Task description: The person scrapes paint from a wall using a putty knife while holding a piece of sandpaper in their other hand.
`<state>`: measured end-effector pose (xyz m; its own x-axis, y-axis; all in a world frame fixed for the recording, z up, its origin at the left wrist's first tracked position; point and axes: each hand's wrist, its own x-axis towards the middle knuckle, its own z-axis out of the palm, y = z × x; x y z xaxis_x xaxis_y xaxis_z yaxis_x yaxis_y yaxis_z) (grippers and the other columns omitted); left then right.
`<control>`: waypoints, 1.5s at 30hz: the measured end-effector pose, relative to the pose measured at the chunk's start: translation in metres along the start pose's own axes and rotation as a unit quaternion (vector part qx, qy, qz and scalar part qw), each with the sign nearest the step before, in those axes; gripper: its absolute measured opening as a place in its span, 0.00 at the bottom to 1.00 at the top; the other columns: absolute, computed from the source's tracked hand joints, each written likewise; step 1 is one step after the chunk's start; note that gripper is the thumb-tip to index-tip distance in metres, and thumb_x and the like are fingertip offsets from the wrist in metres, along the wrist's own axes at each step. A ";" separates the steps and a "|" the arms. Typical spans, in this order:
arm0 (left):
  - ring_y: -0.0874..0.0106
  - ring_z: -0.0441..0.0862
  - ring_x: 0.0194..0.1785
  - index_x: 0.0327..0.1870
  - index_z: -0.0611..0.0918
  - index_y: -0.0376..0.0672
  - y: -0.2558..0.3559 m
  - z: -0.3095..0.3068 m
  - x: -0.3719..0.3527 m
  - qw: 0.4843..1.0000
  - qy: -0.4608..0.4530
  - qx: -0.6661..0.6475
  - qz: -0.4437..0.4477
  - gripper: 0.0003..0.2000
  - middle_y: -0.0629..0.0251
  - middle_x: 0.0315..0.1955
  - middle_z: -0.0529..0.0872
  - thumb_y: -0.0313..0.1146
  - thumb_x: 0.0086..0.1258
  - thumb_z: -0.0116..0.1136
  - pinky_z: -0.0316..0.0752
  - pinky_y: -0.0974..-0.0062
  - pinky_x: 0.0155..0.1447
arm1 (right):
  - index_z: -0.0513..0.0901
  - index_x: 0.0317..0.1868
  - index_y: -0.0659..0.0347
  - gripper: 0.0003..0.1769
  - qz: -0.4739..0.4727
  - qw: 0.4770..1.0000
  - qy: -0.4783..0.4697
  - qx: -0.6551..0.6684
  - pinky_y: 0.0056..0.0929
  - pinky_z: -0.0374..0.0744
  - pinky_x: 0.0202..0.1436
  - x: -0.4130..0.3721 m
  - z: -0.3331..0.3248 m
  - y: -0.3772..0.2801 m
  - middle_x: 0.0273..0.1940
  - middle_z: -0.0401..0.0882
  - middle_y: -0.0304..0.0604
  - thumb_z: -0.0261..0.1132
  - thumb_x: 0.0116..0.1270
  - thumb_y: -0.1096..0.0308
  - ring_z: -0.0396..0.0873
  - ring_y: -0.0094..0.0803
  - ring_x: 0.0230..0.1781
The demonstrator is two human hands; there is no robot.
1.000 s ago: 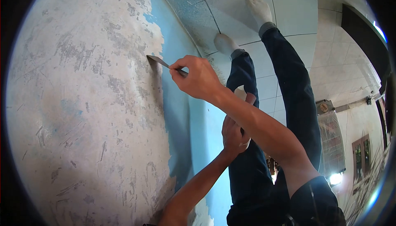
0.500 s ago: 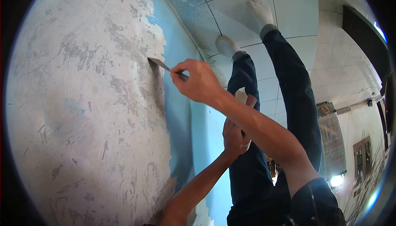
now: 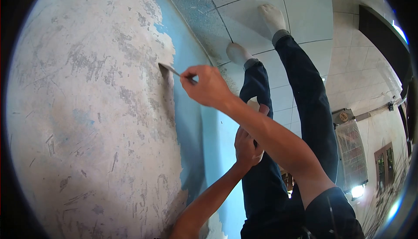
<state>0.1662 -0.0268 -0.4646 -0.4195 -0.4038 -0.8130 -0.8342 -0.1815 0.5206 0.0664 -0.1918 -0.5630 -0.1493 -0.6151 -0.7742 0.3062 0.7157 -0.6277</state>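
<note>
My right hand (image 3: pixel 207 84) is closed round the handle of a putty knife (image 3: pixel 170 69). The knife's blade edge meets the scraped wall (image 3: pixel 87 108), close to the border of the blue paint (image 3: pixel 187 108). My left hand (image 3: pixel 247 147) is lower down, beneath my right forearm, with its fingers curled round a pale, whitish object (image 3: pixel 254 104). Most of that object is hidden by the forearm, so its kind does not show. The wall has whitish and grey patches with scratch marks.
Two bare feet (image 3: pixel 273 17) stand on the tiled floor (image 3: pixel 305 12), which carries dusty specks beside the wall. At the right are a box-like unit wrapped in clear plastic (image 3: pixel 350 152), a bright light (image 3: pixel 357 191) and a small window (image 3: pixel 384 166).
The putty knife has tilted slightly, and its blade has shifted a little down and right in the view. The view itself has moved slightly. My left hand keeps its hold.
</note>
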 end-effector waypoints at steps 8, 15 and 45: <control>0.46 0.75 0.67 0.60 0.81 0.36 0.002 -0.002 0.001 1.000 -0.010 0.014 -0.002 0.25 0.47 0.59 0.82 0.41 0.67 0.68 0.68 0.51 0.71 | 0.90 0.42 0.66 0.10 0.029 1.000 0.012 -0.005 0.36 0.84 0.47 0.008 0.008 0.009 0.39 0.90 0.53 0.68 0.67 0.68 0.89 0.45 0.39; 0.46 0.74 0.67 0.60 0.81 0.36 0.000 -0.002 0.000 0.999 -0.014 0.033 -0.001 0.24 0.48 0.60 0.82 0.42 0.67 0.67 0.66 0.51 0.73 | 0.90 0.43 0.65 0.11 0.047 0.999 0.021 0.006 0.36 0.84 0.48 0.012 0.011 0.022 0.38 0.90 0.52 0.69 0.67 0.67 0.89 0.44 0.39; 0.44 0.76 0.64 0.57 0.82 0.36 0.009 -0.010 0.017 0.999 0.029 -0.025 0.000 0.20 0.48 0.58 0.83 0.34 0.66 0.63 0.66 0.47 0.73 | 0.90 0.41 0.65 0.09 0.019 0.999 0.024 -0.023 0.35 0.84 0.47 0.039 0.008 0.028 0.37 0.90 0.51 0.69 0.66 0.68 0.90 0.41 0.39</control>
<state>0.1548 -0.0441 -0.4706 -0.3966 -0.4543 -0.7977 -0.8153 -0.2252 0.5335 0.0765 -0.1982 -0.6106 -0.1832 -0.5714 -0.8000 0.2692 0.7535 -0.5998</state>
